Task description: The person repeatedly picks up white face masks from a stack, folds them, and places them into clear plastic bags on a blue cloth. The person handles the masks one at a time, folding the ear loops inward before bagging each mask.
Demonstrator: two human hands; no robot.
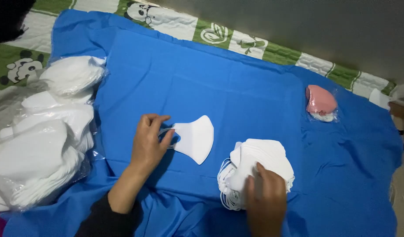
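Sorting soft white masks on a wrinkled blue cloth point(237, 87).
Clear crinkled bags of masks point(44, 145) bulge at left, cut off by the edge. Right hand point(265, 197) presses flat on the near stack of masks point(259, 162), hiding part; left hand point(150, 142) pinches the single curved mask point(195, 138) by its ear loop.
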